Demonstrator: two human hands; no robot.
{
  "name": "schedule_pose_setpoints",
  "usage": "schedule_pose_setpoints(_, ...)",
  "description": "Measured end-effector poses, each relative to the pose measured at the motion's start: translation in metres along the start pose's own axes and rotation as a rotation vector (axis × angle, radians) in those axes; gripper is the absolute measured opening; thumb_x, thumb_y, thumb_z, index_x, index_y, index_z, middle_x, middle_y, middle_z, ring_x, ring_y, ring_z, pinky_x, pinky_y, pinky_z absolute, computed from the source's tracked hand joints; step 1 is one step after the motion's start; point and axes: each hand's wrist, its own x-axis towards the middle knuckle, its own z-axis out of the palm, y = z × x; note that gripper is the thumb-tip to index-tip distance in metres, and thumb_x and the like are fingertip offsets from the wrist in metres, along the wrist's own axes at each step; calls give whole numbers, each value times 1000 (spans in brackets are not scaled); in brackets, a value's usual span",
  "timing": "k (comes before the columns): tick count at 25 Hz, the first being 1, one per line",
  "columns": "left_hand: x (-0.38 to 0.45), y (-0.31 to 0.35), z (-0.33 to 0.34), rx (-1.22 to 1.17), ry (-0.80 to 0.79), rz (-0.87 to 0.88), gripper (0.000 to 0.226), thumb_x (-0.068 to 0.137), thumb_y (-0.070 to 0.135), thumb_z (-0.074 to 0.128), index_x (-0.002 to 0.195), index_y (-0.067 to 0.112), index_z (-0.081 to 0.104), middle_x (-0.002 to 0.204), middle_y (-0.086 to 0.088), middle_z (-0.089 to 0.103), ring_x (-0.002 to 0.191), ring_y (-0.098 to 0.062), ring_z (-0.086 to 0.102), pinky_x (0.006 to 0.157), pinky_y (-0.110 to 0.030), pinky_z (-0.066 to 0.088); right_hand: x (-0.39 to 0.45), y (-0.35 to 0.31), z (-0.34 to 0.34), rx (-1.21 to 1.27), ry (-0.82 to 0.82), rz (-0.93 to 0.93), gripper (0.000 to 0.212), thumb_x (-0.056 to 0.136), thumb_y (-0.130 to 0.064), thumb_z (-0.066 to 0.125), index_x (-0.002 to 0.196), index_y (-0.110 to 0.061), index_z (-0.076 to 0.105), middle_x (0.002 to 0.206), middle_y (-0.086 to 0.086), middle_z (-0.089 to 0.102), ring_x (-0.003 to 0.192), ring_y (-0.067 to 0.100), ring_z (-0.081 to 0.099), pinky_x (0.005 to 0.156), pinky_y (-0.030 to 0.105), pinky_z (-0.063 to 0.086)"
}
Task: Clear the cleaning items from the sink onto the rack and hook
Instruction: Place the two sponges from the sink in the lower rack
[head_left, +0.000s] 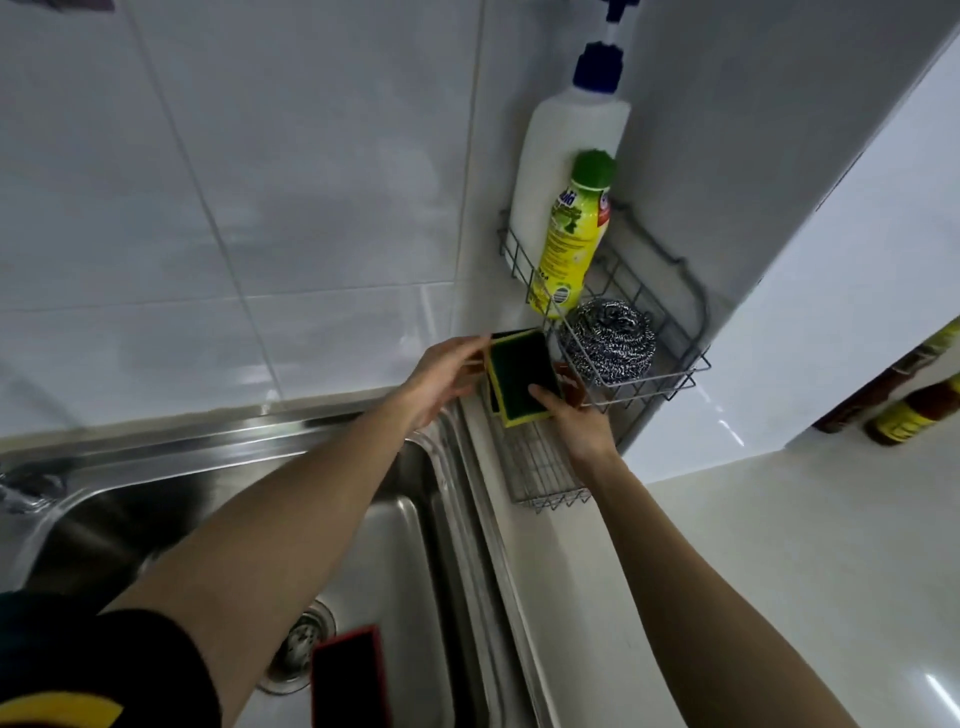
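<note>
Two bare hands, both at one yellow-and-green sponge (522, 376) held just left of the wire rack: the left hand (441, 379) has its fingers spread along the sponge's left edge, touching it; the right hand (579, 423) pinches its lower right corner, thumb on the green face. One upper wire rack (675, 371) on the corner wall, containing three items: one white pump bottle (561, 171) with a blue pump, one yellow bottle (569, 239) with a green cap standing in front of it, and one steel wool scourer (610, 338) at the right. One lower wire rack (540, 473) beneath the hands, contents hidden. One steel sink (405, 519), containing one red-edged dark sponge (348, 675) beside the drain (301, 644). Two brown bottles (914, 410) on the counter at far right.
</note>
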Motion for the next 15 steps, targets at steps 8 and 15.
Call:
schedule_pose_setpoints(8,34,-57,-9,1073,-45,356,59,102,22,30,153,13,2,162,-5,-1,149,-18,-3,122,-34,2,54,8,17,-417,67,84,56,101,-32,44,144,2,36,150,22,40,140,34,38,111,24,33)
schedule_pose_setpoints(15,37,-71,-8,1173,-124,362,61,102,30,27,152,12,-3,162,-5,-6,149,-15,-7,122,-35,2,63,6,35,-623,111,26,46,104,-18,37,141,10,34,144,31,43,135,40,41,108,39,32)
